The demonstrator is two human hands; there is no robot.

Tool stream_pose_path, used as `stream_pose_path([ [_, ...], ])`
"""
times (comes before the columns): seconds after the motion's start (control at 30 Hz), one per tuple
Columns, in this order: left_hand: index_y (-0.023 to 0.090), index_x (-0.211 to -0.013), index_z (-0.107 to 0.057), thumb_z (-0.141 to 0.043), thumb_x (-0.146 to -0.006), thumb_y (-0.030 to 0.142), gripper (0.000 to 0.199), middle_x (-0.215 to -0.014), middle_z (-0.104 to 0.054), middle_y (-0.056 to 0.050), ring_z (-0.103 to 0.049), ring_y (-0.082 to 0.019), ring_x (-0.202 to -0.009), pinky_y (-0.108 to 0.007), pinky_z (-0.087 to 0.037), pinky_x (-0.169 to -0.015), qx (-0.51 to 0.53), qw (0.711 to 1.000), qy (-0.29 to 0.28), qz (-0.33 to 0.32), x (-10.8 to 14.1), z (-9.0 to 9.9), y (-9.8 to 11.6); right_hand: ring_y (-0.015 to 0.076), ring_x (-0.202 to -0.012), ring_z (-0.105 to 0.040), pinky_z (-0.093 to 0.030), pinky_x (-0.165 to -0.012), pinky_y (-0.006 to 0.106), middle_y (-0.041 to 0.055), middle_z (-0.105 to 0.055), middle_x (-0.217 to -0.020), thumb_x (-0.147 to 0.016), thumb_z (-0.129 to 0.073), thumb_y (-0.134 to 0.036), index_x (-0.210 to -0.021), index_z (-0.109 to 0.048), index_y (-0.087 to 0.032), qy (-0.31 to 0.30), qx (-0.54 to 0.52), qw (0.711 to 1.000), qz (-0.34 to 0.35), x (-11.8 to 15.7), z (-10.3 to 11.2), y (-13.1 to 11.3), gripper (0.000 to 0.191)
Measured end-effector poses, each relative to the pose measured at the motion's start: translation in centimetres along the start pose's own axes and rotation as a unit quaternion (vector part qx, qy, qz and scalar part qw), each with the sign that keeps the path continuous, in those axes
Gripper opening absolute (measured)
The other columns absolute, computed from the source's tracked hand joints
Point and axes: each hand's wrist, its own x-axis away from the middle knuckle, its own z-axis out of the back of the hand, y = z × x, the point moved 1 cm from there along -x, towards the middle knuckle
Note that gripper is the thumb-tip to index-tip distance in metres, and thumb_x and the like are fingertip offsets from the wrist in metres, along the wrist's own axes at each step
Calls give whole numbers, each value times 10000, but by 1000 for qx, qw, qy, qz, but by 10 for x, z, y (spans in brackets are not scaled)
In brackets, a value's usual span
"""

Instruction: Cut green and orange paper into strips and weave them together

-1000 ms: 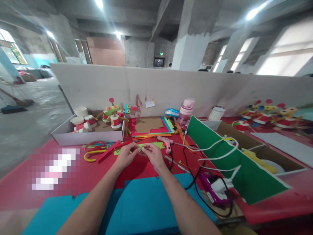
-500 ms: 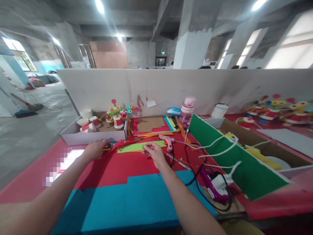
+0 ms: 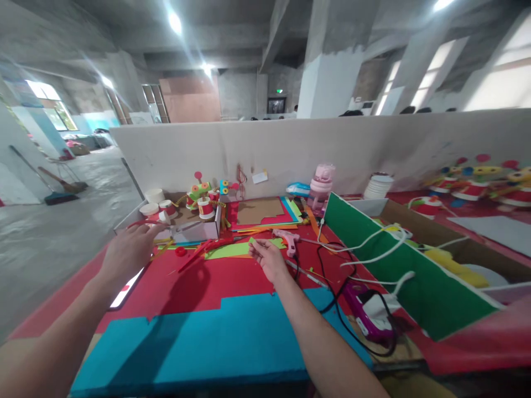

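My left hand [image 3: 128,249] is raised above the left side of the table, its fingers closed round red-handled scissors [image 3: 186,227] whose grey blades point right, in front of the white box. Near the middle, my right hand [image 3: 267,258] pinches a small green piece [image 3: 251,241]. Below its fingertips lies a light green paper strip [image 3: 226,250]. A pink glue gun [image 3: 289,241] rests just right of that hand. Red strips and a small red ring [image 3: 180,251] lie between the hands.
A white box [image 3: 194,232] holds paper cups and a cup figure. A phone [image 3: 126,288] lies under my left hand. Blue foam [image 3: 186,348] covers the front edge. Cables, a purple power strip [image 3: 369,315] and a green-sided box [image 3: 398,265] stand right. Behind rises a white partition [image 3: 186,149].
My left hand has lifted and moved left with the scissors, uncovering the red ring. My right hand stays near the green strip; the green piece in its fingertips now shows. The view has shifted slightly.
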Motion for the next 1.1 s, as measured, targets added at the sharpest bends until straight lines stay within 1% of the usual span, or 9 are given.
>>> stream_pose_path([
  [0.07,225,-1272,-479,-483,-837,348,452,-933,-660,-47,-602,-226,-810,-283,-442,-657,118,992,1,40,7,-11,12,98,-656,-656,-553,-693,210,13,-706,-723,-530,-863,-209,-775,-623,-162,-10,-55,998,-15,1,-2,-4,346],
  [0.17,175,-1239,-457,-536,-775,453,547,-708,-618,6,-562,-175,-606,-241,-400,-528,284,957,-63,18,8,-40,48,101,-718,-673,-556,-743,203,10,-711,-764,-559,-845,-167,-784,-633,-166,-22,-96,995,-6,0,-3,-8,309],
  [0.27,212,-1088,-531,-509,-789,366,337,-689,-599,19,-560,-169,-627,-244,-394,-571,286,954,-85,-24,-2,-61,93,110,-778,-685,-556,-806,217,3,-711,-781,-587,-820,-136,-790,-637,-170,-20,-113,993,19,-1,0,-11,275],
  [0.37,200,-1131,-511,-466,-803,247,335,-851,-640,-30,-594,-178,-727,-255,-411,-641,299,947,-77,-93,-13,-73,128,123,-802,-694,-554,-839,234,11,-720,-806,-589,-807,-114,-800,-627,-177,-14,-121,992,35,-3,4,-15,284],
  [0.43,193,-1152,-502,-466,-813,243,345,-898,-642,-52,-605,-188,-763,-261,-422,-660,308,944,-61,-105,-15,-80,140,127,-804,-697,-552,-844,236,17,-724,-820,-580,-807,-109,-802,-618,-180,-9,-121,992,41,-4,6,-19,300],
  [0.57,194,-1258,-457,-413,-877,296,396,-967,-660,-83,-630,-208,-812,-281,-456,-702,309,944,-40,-107,-5,-95,142,117,-779,-691,-551,-830,232,11,-717,-812,-582,-806,-123,-811,-613,-181,-5,-107,993,56,-5,6,-26,306],
  [0.77,211,-1366,-411,-435,-840,226,527,-1295,-566,-129,-627,-258,-1018,-297,-486,-752,200,969,-53,-136,6,-100,131,136,-780,-682,-547,-860,314,-9,-699,-802,-616,-792,-168,-826,-638,-188,-21,-11,989,146,2,-3,-34,261],
  [0.97,206,-1372,-416,-428,-831,191,541,-1297,-565,-122,-621,-248,-1038,-292,-497,-766,182,969,-32,-161,4,-97,131,131,-787,-670,-540,-833,294,-9,-698,-826,-651,-778,-184,-851,-650,-193,-26,50,975,214,4,-2,-37,237],
  [1.1,213,-1377,-414,-443,-813,165,566,-1270,-580,-120,-627,-239,-1022,-277,-493,-755,168,970,-23,-172,5,-96,131,120,-776,-660,-543,-814,281,-15,-698,-803,-639,-781,-186,-844,-654,-202,-23,24,980,195,2,-2,-36,241],
])
